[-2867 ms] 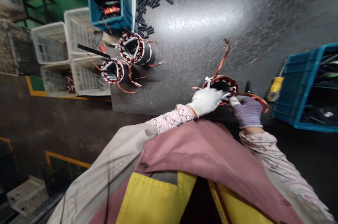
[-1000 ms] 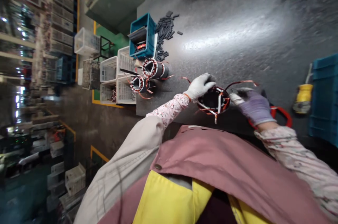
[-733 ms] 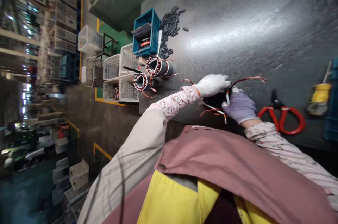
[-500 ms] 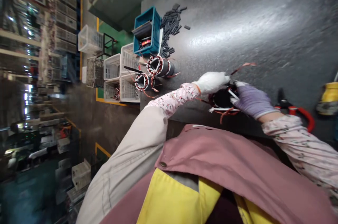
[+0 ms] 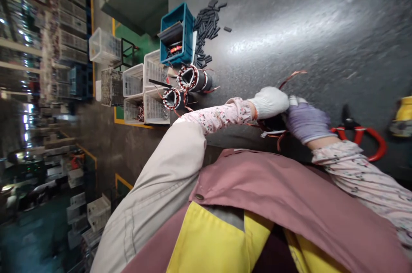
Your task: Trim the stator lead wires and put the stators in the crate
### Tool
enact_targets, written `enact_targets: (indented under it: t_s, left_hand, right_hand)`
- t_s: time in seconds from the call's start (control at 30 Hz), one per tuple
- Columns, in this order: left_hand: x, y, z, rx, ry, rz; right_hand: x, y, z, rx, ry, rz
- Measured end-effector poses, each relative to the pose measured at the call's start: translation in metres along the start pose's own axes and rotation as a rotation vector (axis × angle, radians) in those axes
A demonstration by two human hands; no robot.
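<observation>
Hands around copper-wound stator, left hand white-gloved, right hand purple-gloved

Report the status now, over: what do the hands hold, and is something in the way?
Left hand, white knit glove, and right hand, purple glove: both on wound motor stator. Red-handled scissors beyond right hand, not touching.

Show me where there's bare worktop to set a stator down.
Widest patch: dark worktop between the black pieces and red-handled scissors, beyond the white-gloved left hand and purple-gloved right hand holding a stator. Crowded: the other wound stators by the blue crate.
</observation>
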State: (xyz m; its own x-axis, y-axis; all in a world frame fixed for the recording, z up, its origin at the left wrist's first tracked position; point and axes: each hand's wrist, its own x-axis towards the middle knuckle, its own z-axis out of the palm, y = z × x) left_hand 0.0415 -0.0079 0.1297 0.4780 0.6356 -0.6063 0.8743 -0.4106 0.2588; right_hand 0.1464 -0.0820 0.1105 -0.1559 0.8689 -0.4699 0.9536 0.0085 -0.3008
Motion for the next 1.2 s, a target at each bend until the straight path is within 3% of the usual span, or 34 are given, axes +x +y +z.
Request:
enact_targets:
  t_s: [0.07, 0.13, 0.2, 0.27, 0.33, 0.4, 0.5, 0.6, 0.73, 0.87, 1.0, 1.1, 1.2]
  left_hand:
    - [-0.001, -0.005, 0.002, 0.042, -0.001, 0.117]
    - [-0.01, -0.014, 0.008, -0.115, -0.007, 0.203]
    - [-0.028, -0.022, 0.02, -0.367, 0.033, 0.174]
    - [-0.052, -0.027, 0.038, -0.478, 0.168, 0.073]
    - [-0.077, -0.029, 0.058, -0.395, 0.325, 0.024]
    - [-0.094, -0.024, 0.077, -0.193, 0.374, 0.099]
    - [-0.097, -0.013, 0.09, 0.094, 0.291, 0.223]
    - [-0.086, -0.006, 0.082, 0.177, 0.193, 0.24]
    - [-0.085, 0.005, 0.064, 0.131, 0.153, 0.144]
    - [-0.082, 0.018, 0.057, 0.011, 0.034, -0.058]
    - [-0.074, 0.016, 0.064, -0.356, 0.073, -0.143]
    - [-0.087, 0.017, 0.079, -1.051, 0.097, -0.183]
    - [-0.114, 0.019, 0.093, -1.674, 0.169, -0.152]
  right_hand:
    - [0.001, -0.002, 0.0, 0.013, -0.011, 0.034]
    - [0.002, -0.005, -0.001, 0.014, -0.025, 0.064]
    - [0.002, -0.005, -0.001, 0.012, -0.029, 0.082]
    - [0.002, -0.002, -0.001, 0.009, -0.035, 0.067]
    - [0.001, 0.006, 0.001, 0.004, -0.016, -0.003]
    - [-0.004, 0.018, 0.005, -0.01, 0.067, -0.128]
    - [-0.016, 0.034, 0.016, -0.08, 0.27, -0.384]
    - [-0.03, 0.044, 0.029, -0.2, 0.379, -0.613]
    - [-0.042, 0.043, 0.036, -0.283, 0.401, -0.574]
    - [-0.046, 0.035, 0.031, -0.265, 0.271, -0.528]
    - [-0.043, 0.029, 0.032, -0.259, 0.194, -0.49]
    - [-0.041, 0.033, 0.033, -0.229, 0.181, -0.465]
    - [-0.044, 0.043, 0.025, -0.152, 0.232, -0.516]
